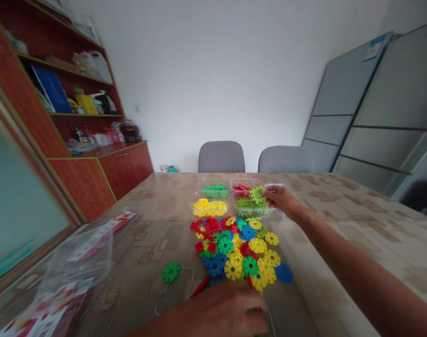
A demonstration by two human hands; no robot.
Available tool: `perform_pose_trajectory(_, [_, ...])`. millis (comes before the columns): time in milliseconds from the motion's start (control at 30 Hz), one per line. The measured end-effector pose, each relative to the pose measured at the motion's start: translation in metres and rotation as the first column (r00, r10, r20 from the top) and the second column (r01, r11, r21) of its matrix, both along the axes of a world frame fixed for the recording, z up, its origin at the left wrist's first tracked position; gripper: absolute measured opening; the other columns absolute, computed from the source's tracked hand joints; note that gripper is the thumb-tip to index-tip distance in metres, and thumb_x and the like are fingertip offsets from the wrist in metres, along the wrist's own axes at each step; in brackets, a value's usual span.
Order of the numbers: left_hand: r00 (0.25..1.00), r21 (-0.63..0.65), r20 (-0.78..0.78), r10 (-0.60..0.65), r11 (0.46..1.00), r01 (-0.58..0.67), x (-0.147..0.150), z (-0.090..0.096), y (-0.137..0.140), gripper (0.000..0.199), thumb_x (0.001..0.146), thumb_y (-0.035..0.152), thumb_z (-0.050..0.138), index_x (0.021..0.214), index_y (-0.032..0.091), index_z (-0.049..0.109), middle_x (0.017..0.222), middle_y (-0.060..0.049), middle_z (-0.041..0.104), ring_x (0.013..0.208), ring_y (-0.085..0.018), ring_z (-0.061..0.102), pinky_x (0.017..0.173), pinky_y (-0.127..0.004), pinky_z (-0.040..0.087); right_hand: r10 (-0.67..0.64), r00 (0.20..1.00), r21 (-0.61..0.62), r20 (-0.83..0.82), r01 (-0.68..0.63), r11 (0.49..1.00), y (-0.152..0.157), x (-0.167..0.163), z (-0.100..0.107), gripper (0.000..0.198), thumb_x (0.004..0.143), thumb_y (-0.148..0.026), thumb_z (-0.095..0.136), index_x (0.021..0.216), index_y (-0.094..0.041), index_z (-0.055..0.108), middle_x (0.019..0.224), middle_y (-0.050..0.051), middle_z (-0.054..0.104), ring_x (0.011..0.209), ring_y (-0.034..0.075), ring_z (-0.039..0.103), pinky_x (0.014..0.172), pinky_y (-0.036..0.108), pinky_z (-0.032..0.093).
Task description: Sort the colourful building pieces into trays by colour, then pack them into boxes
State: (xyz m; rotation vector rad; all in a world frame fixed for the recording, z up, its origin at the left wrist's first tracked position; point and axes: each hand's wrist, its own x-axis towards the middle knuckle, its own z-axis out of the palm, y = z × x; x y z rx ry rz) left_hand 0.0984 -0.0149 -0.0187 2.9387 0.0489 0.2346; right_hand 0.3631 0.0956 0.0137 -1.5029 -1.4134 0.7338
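My right hand (278,195) is closed on a lime-green plastic gear piece (258,194), pinched at its right edge. The piece is above a clear box (236,211) of lime-green pieces. Low in the view, my left hand (230,306) is over the near edge of a mixed pile of notched plastic discs, among them a yellow disc (233,269) and a blue disc (284,273). That hand is blurred and its fingertips are hidden. Red pieces (200,286) lie beside it. One green disc (170,272) lies apart to the left.
Clear boxes hold yellow pieces (209,207), green pieces (215,190) and red pieces (240,187). At left on the table (139,252) lie a clear lid (76,257) and printed packaging (55,309). Two grey chairs (221,157) stand behind the table.
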Motion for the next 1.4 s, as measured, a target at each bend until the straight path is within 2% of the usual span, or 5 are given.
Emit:
perform_pose_trajectory(200, [0.999, -0.038, 0.043, 0.024, 0.999, -0.022, -0.004, 0.000, 0.001, 0.009, 0.094, 0.026, 0.055, 0.096, 0.019, 0.060, 0.114, -0.003, 0.063, 0.100, -0.014, 0.061, 0.084, -0.020, 0.046, -0.099, 0.972, -0.026, 0.211, 0.107, 0.994, 0.021, -0.015, -0.001, 0.022, 0.094, -0.033, 0.054, 0.107, -0.016, 0.060, 0.102, 0.005, 0.063, 0.080, 0.015, 0.063, 0.069, 0.032, 0.054])
perform_pose_trajectory(433, [0.981, -0.245, 0.164, 0.102, 0.968, -0.059, -0.004, 0.007, 0.005, 0.019, 0.090, 0.030, 0.061, 0.104, 0.018, 0.062, 0.117, -0.007, 0.062, 0.103, -0.016, 0.060, 0.089, -0.021, 0.047, -0.075, 0.962, 0.036, 0.261, 0.068, 0.997, -0.003, 0.008, -0.004, 0.018, 0.079, -0.032, 0.065, 0.070, -0.017, 0.061, 0.059, -0.003, 0.057, 0.053, 0.012, 0.054, 0.050, 0.024, 0.041])
perform_pose_trajectory(800, [0.788, -0.772, 0.309, 0.533, 0.624, -0.119, 0.047, 0.046, 0.100, 0.029, 0.074, 0.017, 0.072, 0.103, 0.014, 0.065, 0.085, -0.003, 0.069, 0.070, -0.015, 0.062, 0.065, -0.026, 0.049, 0.009, 1.000, 0.056, 0.011, -0.009, 0.998, -0.042, 0.046, -0.022, 0.042, 0.063, -0.057, 0.064, 0.078, -0.018, 0.060, 0.061, 0.001, 0.063, 0.044, 0.011, 0.049, 0.041, 0.022, 0.037])
perform_pose_trajectory(1100, [0.752, -0.736, 0.369, 0.546, 0.666, -0.122, 0.126, 0.029, 0.175, 0.025, 0.072, 0.007, 0.066, 0.096, 0.013, 0.066, 0.096, -0.007, 0.069, 0.088, -0.019, 0.064, 0.080, -0.029, 0.050, 0.002, 1.000, 0.070, 0.009, -0.003, 0.998, -0.038, 0.056, -0.033, 0.037, 0.063, -0.053, 0.065, 0.075, -0.018, 0.062, 0.057, -0.001, 0.062, 0.041, 0.010, 0.050, 0.038, 0.021, 0.036])
perform_pose_trajectory(1400, [0.734, -0.632, 0.334, 0.592, 0.718, -0.291, 0.080, 0.015, 0.165, 0.049, 0.062, -0.012, 0.044, 0.094, 0.016, 0.068, 0.101, -0.005, 0.070, 0.090, -0.018, 0.065, 0.083, -0.030, 0.049, 0.013, 0.985, 0.128, 0.171, -0.035, 0.991, -0.035, 0.050, -0.037, 0.026, 0.072, -0.044, 0.053, 0.078, -0.019, 0.060, 0.060, 0.000, 0.065, 0.043, 0.012, 0.054, 0.040, 0.022, 0.040])
